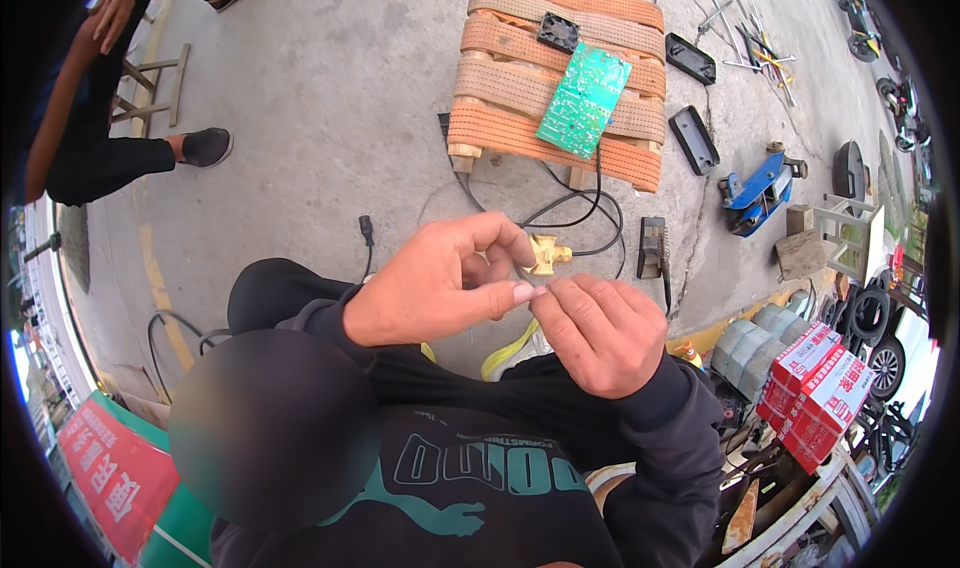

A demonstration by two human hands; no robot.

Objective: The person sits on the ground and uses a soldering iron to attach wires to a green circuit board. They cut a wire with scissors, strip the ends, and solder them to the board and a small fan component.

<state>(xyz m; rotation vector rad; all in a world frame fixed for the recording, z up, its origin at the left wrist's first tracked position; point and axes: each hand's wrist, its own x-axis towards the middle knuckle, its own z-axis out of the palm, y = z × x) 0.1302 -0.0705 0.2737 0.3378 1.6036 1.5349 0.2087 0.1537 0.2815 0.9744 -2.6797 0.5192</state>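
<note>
My left hand (440,280) is curled, its thumb tip meeting the fingertips of my right hand (605,333) in front of my lap. Both hands pinch at the same spot. A thin grey strand seems to run between them, but what they hold is too small to make out. Just beyond the fingers is a yellow, brass-coloured piece (545,255), partly covered by my left fingers; I cannot tell whether it is touched. Farther off, a green circuit board (585,101) lies solder side up on a stool of woven orange straps (490,78), beside a small black fan (558,33).
Black cables (600,213) loop below the stool; a plug (366,230) lies left. Two black casing halves (690,60) (693,140), hand tools (765,58) and a blue jack (758,196) are on the right. A red box (815,393) stands near right. Another person's shoe (207,148) shows upper left.
</note>
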